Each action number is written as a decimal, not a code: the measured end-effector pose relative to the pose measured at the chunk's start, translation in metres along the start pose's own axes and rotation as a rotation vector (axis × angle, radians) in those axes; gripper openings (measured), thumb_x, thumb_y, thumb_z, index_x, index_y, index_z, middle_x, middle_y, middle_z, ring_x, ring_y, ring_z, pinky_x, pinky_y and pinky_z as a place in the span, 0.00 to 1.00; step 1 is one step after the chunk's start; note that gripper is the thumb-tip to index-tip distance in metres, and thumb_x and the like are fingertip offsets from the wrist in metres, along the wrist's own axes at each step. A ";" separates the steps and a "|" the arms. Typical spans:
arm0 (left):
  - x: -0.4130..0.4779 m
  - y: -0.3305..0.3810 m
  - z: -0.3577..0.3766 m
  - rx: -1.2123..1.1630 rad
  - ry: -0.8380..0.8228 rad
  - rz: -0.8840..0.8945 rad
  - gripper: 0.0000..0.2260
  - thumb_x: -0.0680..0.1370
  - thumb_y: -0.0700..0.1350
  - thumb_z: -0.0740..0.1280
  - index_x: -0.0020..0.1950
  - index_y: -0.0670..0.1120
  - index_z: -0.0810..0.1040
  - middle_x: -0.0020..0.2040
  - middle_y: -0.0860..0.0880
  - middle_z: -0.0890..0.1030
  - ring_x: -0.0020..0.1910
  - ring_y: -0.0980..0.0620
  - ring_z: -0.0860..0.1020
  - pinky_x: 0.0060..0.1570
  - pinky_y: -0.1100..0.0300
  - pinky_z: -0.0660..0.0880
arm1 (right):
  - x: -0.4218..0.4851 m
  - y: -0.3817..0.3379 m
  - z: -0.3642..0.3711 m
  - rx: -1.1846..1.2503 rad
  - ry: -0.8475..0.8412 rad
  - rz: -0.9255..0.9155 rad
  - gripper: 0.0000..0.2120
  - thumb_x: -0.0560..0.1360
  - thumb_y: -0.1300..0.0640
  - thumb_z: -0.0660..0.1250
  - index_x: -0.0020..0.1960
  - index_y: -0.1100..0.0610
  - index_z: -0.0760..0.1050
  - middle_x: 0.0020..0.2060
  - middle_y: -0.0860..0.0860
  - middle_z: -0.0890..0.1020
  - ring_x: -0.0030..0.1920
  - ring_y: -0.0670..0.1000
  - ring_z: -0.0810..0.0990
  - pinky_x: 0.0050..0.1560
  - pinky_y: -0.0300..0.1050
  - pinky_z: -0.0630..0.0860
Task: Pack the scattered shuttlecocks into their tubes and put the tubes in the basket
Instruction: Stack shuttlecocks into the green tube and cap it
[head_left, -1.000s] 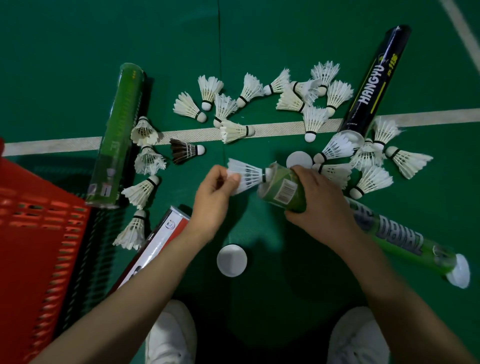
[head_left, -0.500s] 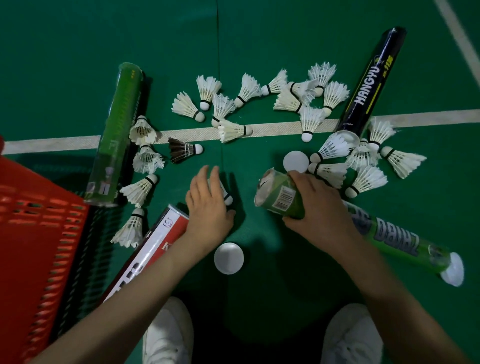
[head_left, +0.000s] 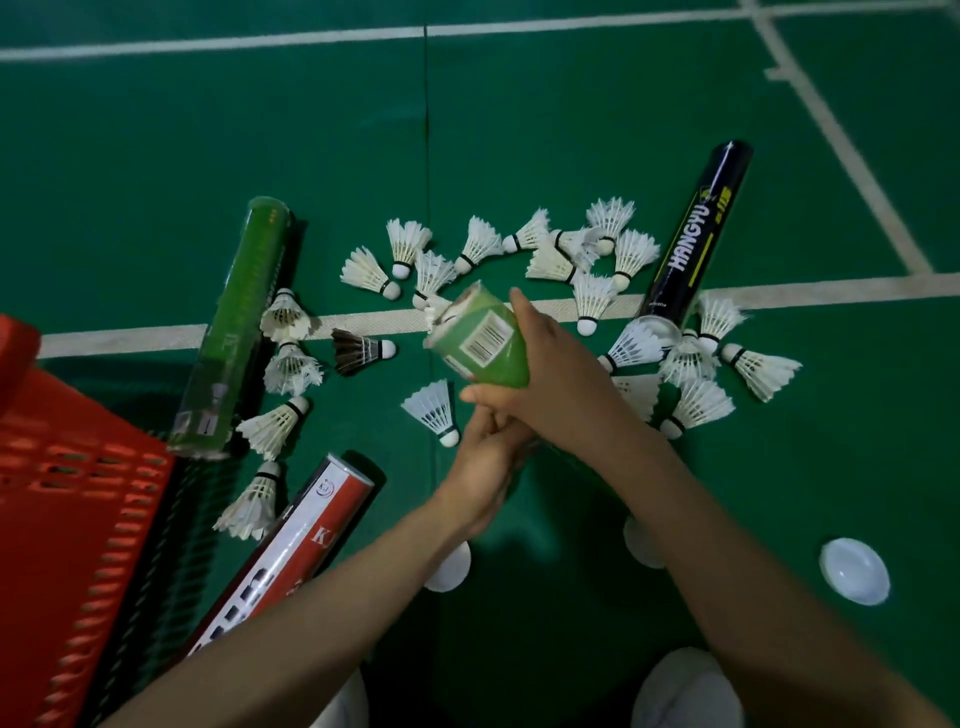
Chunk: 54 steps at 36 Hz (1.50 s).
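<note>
A green tube (head_left: 483, 345) is lifted off the floor and tilted, its open end pointing up and to the left. My right hand (head_left: 556, 384) grips it just below the barcode label. My left hand (head_left: 485, 457) sits under the right one, its fingers curled round the tube's lower part, which is mostly hidden. One white shuttlecock (head_left: 434, 410) lies on the green floor just left of my hands. Several more white shuttlecocks (head_left: 592, 260) lie scattered beyond the tube. The red basket (head_left: 62, 519) stands at the left edge.
Another green tube (head_left: 234, 322) lies left, a black tube (head_left: 691, 239) at the right, and a red-and-white tube (head_left: 291, 551) beside the basket. A dark shuttlecock (head_left: 361, 351) lies on the white line. White caps (head_left: 854, 571) lie on the floor near my shoes.
My left hand put its shuttlecock down on the floor and moved onto the green tube. The tube has been raised from the floor and tipped upward.
</note>
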<state>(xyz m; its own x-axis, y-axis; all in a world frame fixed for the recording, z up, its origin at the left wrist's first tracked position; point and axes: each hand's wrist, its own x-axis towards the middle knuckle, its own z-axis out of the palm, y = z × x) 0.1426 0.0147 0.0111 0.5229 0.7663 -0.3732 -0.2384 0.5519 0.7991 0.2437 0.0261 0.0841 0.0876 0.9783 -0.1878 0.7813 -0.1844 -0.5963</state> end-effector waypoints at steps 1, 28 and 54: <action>0.003 0.003 0.000 -0.020 0.005 0.012 0.20 0.72 0.37 0.64 0.64 0.42 0.72 0.54 0.41 0.81 0.51 0.46 0.80 0.54 0.52 0.77 | 0.004 -0.001 -0.002 0.048 -0.015 0.014 0.48 0.70 0.38 0.68 0.77 0.52 0.44 0.72 0.52 0.64 0.69 0.53 0.66 0.64 0.48 0.66; 0.048 0.036 -0.071 0.243 0.118 -0.435 0.19 0.76 0.62 0.62 0.49 0.47 0.79 0.40 0.46 0.83 0.38 0.49 0.81 0.45 0.55 0.78 | -0.014 0.130 0.073 -0.037 -0.088 0.254 0.22 0.77 0.59 0.65 0.70 0.62 0.67 0.68 0.60 0.68 0.69 0.59 0.64 0.68 0.47 0.60; 0.043 0.053 -0.105 0.405 0.032 -0.532 0.23 0.72 0.65 0.65 0.56 0.50 0.79 0.49 0.43 0.84 0.45 0.43 0.82 0.51 0.49 0.78 | 0.023 0.106 0.103 -0.277 -0.083 0.188 0.31 0.77 0.54 0.63 0.76 0.54 0.53 0.73 0.58 0.57 0.72 0.61 0.56 0.68 0.53 0.60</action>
<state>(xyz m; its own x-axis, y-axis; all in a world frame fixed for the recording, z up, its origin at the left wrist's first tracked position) 0.0664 0.1112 -0.0124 0.4586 0.4368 -0.7739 0.3746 0.6947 0.6141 0.2646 0.0192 -0.0636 0.2041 0.9164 -0.3442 0.8956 -0.3168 -0.3124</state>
